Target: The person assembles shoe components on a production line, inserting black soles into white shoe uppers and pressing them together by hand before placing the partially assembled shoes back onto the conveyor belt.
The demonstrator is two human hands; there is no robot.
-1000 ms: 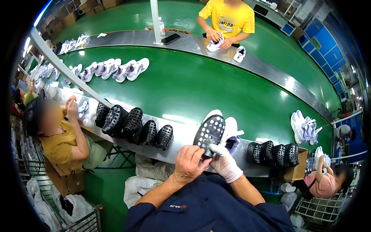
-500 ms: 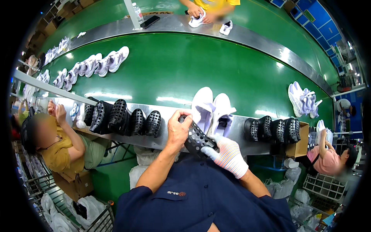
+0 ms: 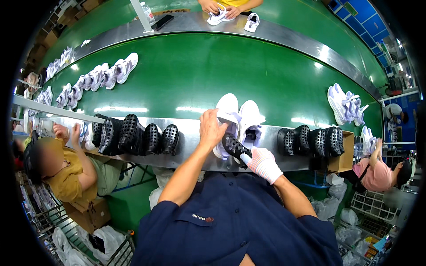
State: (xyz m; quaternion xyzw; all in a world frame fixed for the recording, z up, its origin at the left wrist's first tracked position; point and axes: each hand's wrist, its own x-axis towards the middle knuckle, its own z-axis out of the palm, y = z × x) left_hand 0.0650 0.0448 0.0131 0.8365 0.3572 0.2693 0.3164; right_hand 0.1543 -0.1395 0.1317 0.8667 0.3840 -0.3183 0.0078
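Note:
Just in front of me two white sneakers with pale lilac linings stand side by side, toes pointing away. My bare left hand (image 3: 210, 128) is closed on the opening of the left sneaker (image 3: 227, 104). In my right hand (image 3: 263, 165), which wears a striped knit glove, is the end of a black perforated shoe last (image 3: 232, 145). The last tilts with its front at the mouth of the left sneaker; how far it reaches inside is hidden by my left hand and the shoe. The right sneaker (image 3: 250, 114) stands untouched, its laces loose.
Black perforated lasts stand on the metal ledge to the left (image 3: 128, 133) and right (image 3: 317, 141). White sneakers lie on the green belt (image 3: 186, 71) at far left and right. Co-workers sit on both sides; another person's hands (image 3: 222, 12) handle a sneaker across the belt.
The black last has gone from both my hands in front of the sneakers to the left sneaker's opening. My left hand has let go of it and taken hold of that sneaker.

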